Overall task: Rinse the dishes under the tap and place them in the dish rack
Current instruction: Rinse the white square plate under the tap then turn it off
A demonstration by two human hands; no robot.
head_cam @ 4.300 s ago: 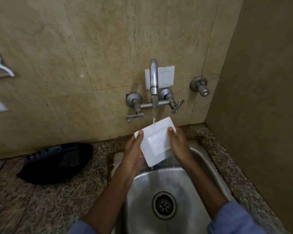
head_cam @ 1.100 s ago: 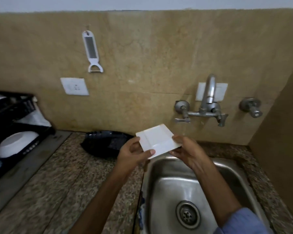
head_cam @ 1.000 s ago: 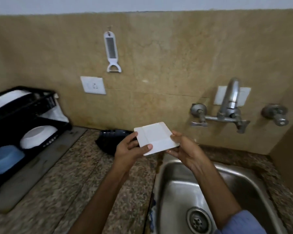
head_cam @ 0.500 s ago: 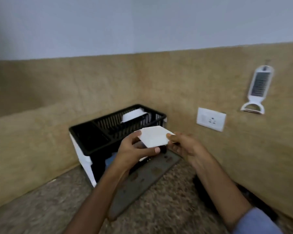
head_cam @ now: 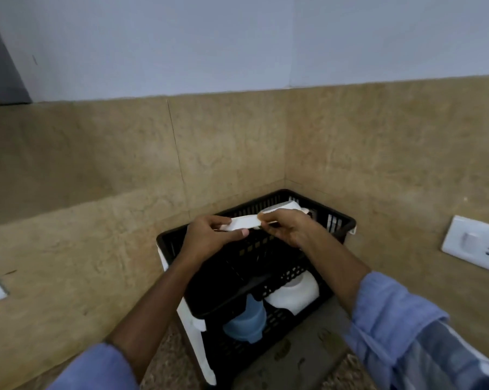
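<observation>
Half a second on, both of my hands and the white square plate (head_cam: 244,222) have travelled from in front of the rack to a position directly above its upper tier, and the view has swung down onto it. My left hand (head_cam: 209,239) pinches the plate's left end, thumb beneath and fingers over the top edge. My right hand (head_cam: 287,228) pinches the right end in the same manner. Held this way, the plate appears nearly edge-on, as a thin white strip spanning the two hands, clear of the basket below. The black dish rack (head_cam: 339,223) stands in the corner where two tan tiled walls meet. Another white dish (head_cam: 287,205) stands in the far part of the upper tier, just behind my right hand. On the lower tier a blue bowl (head_cam: 244,322) lies beside a white bowl (head_cam: 297,295). A white wall socket (head_cam: 475,243) is mounted on the right-hand wall. Blue sleeves (head_cam: 392,327) cover both of my forearms.
</observation>
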